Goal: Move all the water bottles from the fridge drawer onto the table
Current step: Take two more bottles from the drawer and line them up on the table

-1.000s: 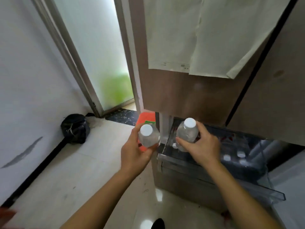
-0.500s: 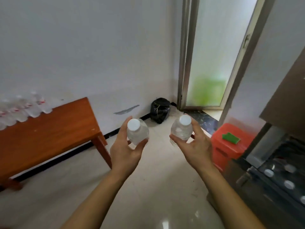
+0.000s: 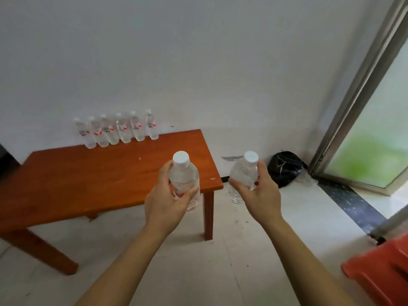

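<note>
while i'm loaded both sides, table sits at 10 o'clock.
left hand wraps left bottle, right hand wraps right bottle; likely light, slick, squashy, so mid-body grip.

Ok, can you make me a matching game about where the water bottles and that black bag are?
Things
1. row of bottles
2. black bag
3. near bottle on the left
4. near bottle on the right

Places
A. gripped by the right hand
B. on the floor in the corner by the door frame
C. gripped by the left hand
D. standing at the back of the table, against the wall

Pairs: 1-D, 2-B, 3-C, 4-A
</note>
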A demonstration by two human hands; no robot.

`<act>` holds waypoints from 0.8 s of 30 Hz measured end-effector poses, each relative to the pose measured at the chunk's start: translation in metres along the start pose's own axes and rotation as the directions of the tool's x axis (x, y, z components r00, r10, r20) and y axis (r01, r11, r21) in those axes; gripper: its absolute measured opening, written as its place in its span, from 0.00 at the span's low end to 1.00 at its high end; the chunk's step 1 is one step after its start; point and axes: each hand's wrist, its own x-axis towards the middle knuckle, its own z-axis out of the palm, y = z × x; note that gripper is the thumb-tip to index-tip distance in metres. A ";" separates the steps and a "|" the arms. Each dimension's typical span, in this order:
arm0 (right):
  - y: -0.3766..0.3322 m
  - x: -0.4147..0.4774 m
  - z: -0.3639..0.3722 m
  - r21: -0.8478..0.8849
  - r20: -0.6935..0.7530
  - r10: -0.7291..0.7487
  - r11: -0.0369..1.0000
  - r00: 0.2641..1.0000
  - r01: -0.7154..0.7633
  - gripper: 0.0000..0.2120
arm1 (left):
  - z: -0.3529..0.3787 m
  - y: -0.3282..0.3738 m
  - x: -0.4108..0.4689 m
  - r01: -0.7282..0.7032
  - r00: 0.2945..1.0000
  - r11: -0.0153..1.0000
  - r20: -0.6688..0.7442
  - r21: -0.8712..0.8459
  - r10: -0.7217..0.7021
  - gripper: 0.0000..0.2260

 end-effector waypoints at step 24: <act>-0.029 0.317 0.286 0.086 0.152 -0.048 0.996 0.987 0.035 0.38 | -0.013 -0.171 0.364 0.065 0.991 0.998 -0.113 0.000 -0.065 0.37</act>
